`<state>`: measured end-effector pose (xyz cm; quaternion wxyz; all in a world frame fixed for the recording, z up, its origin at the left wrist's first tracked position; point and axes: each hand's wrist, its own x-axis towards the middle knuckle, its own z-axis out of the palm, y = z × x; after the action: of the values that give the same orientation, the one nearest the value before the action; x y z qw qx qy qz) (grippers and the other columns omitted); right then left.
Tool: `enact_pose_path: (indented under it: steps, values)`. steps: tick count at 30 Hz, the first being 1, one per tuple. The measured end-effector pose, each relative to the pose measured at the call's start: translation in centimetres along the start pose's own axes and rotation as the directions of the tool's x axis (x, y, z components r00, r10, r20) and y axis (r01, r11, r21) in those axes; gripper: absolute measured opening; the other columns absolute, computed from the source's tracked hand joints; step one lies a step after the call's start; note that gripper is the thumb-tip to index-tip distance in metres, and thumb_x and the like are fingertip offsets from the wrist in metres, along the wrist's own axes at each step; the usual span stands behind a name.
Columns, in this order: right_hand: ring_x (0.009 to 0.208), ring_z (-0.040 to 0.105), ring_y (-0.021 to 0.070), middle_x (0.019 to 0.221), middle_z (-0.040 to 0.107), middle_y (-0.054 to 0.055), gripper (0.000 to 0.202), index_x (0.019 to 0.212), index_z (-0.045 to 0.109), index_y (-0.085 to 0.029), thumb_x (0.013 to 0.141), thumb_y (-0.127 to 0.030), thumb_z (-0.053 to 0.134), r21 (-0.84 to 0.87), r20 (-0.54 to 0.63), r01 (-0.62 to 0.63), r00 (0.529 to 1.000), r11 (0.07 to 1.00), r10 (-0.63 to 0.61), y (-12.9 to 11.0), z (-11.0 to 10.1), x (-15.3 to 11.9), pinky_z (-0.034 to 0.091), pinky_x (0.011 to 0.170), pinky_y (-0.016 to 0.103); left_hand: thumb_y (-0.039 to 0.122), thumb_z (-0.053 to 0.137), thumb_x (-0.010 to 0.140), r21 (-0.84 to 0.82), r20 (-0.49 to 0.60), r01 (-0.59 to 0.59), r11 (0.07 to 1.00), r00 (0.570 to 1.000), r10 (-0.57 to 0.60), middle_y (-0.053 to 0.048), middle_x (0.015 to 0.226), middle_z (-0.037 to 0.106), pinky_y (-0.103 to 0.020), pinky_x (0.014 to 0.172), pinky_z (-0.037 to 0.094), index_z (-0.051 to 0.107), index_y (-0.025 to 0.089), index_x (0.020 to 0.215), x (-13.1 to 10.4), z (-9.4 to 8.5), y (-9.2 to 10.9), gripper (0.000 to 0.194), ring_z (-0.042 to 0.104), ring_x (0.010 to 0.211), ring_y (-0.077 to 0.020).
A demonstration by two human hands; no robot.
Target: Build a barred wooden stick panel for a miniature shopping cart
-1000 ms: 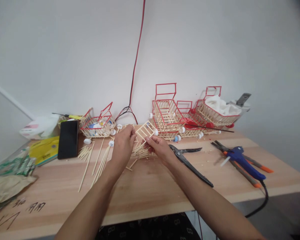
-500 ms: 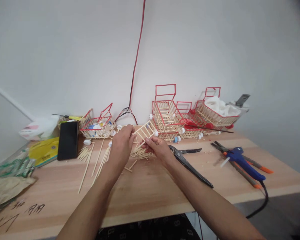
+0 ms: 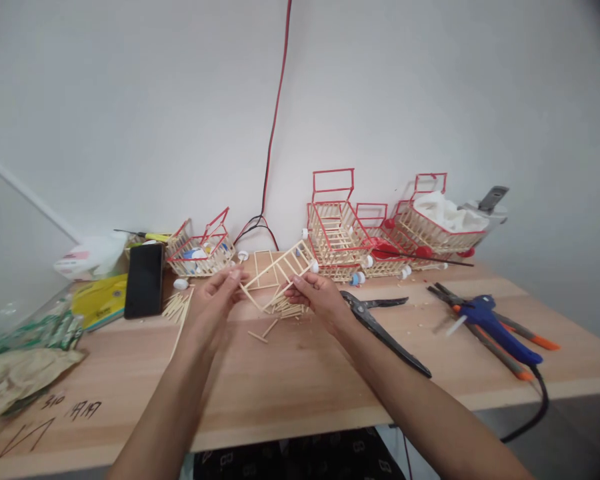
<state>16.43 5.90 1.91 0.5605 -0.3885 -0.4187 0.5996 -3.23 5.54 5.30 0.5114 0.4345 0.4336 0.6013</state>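
A small ladder-like stick frame (image 3: 271, 268) is held tilted above the table between both hands. My right hand (image 3: 313, 293) pinches its right side. My left hand (image 3: 220, 293) has its thumb and fingers closed at the frame's left corner. Behind it, a second stick frame (image 3: 265, 253) lies on the table near the wall. Under the held frame is a pile of short sticks (image 3: 291, 308), with two loose sticks (image 3: 258, 337) nearer me. Longer sticks (image 3: 181, 325) lie partly hidden beside my left forearm.
Stick carts with red rims (image 3: 337, 230) stand along the wall; another cart (image 3: 200, 260) is at left. A phone (image 3: 144, 280) leans near a yellow packet (image 3: 100, 301). Right are black cutters (image 3: 387, 340), pliers (image 3: 505, 360) and a blue glue gun (image 3: 495, 327).
My left hand has moved left and down, to the frame's lower left corner. More of the held frame and the second frame behind it now shows. The view has shifted slightly.
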Motion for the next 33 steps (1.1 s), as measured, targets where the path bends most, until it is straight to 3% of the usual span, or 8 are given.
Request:
enact_pose_path:
  steps: [2, 4, 13, 22, 33]
  values:
    - [0.071, 0.068, 0.0127, 0.076, 0.071, 0.004, 0.039, 0.072, 0.066, -0.015, 0.061, -0.05, 0.08, -0.002, 0.008, -0.002, 1.0, 1.0, 0.002, 0.2, 0.0, 0.1, 0.057, 0.065, 0.023, 0.041, 0.081, 0.062, -0.051, 0.037, 0.102, 0.993, 0.994, -0.1, -0.006, 0.085, 0.07, -0.025, 0.066, 0.049, 0.072, 0.013, 0.094, -0.6, 0.2, -0.5, 0.044, 0.061, 0.073, -0.013]
    - [0.07, 0.068, 0.013, 0.074, 0.071, 0.004, 0.04, 0.073, 0.066, -0.015, 0.06, -0.05, 0.08, 0.008, 0.007, -0.013, 1.0, 1.0, 0.013, 0.5, -0.1, 0.2, 0.058, 0.066, 0.024, 0.04, 0.083, 0.058, -0.058, 0.048, 0.13, 0.99, 0.991, -0.127, -0.005, 0.078, 0.069, -0.024, 0.064, 0.049, 0.073, 0.012, 0.09, -0.9, 0.7, -0.8, 0.043, 0.061, 0.069, -0.0119]
    - [0.067, 0.067, 0.0119, 0.067, 0.068, 0.002, 0.043, 0.071, 0.067, -0.015, 0.053, -0.05, 0.084, 0.073, 0.013, -0.045, 0.999, 0.996, 0.044, 0.6, 0.0, 0.3, 0.057, 0.062, 0.021, 0.045, 0.077, 0.065, 0.162, 0.005, -0.014, 0.987, 1.0, 0.013, -0.004, 0.067, 0.068, -0.019, 0.051, 0.041, 0.071, 0.012, 0.075, -0.3, 2.0, -1.4, 0.035, 0.057, 0.057, -0.0102]
    - [0.071, 0.066, 0.0125, 0.074, 0.069, 0.003, 0.039, 0.073, 0.067, -0.016, 0.058, -0.047, 0.083, 0.063, 0.068, -0.077, 0.995, 0.995, 0.073, 0.4, 0.3, 0.0, 0.057, 0.065, 0.023, 0.034, 0.071, 0.069, 0.311, -0.001, -0.111, 0.944, 0.993, 0.118, -0.001, 0.056, 0.063, -0.019, 0.044, 0.038, 0.065, 0.014, 0.06, -0.7, 2.6, 0.6, 0.023, 0.052, 0.049, -0.0097]
    - [0.069, 0.063, 0.0111, 0.074, 0.066, 0.002, 0.038, 0.074, 0.064, -0.016, 0.058, -0.045, 0.083, 0.096, 0.056, -0.064, 0.997, 0.993, 0.059, 0.8, 0.4, 0.0, 0.055, 0.063, 0.023, 0.033, 0.071, 0.07, 0.312, 0.051, -0.115, 0.943, 0.993, 0.104, 0.0, 0.055, 0.062, -0.019, 0.041, 0.037, 0.066, 0.014, 0.063, -0.3, 2.6, 1.0, 0.021, 0.049, 0.047, -0.0087]
